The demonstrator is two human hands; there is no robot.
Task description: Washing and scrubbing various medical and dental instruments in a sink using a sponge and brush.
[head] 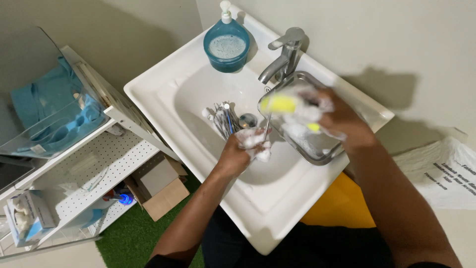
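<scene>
My left hand (244, 149), covered in foam, grips a thin metal instrument (267, 124) upright over the white sink (163, 94). My right hand (333, 119), blurred and soapy, holds a yellow sponge (279, 103) against the top of that instrument. Several more metal instruments (224, 119) lie in the basin near the drain (247, 120). A shiny metal tray (322, 151) rests on the sink's right edge, under my right hand.
A chrome faucet (283, 58) and a blue soap pump bottle (226, 45) stand at the back of the sink. A white perforated shelf rack (99, 168) with blue cloth, boxes and a cardboard box is at left. A plastic bag (446, 171) lies at right.
</scene>
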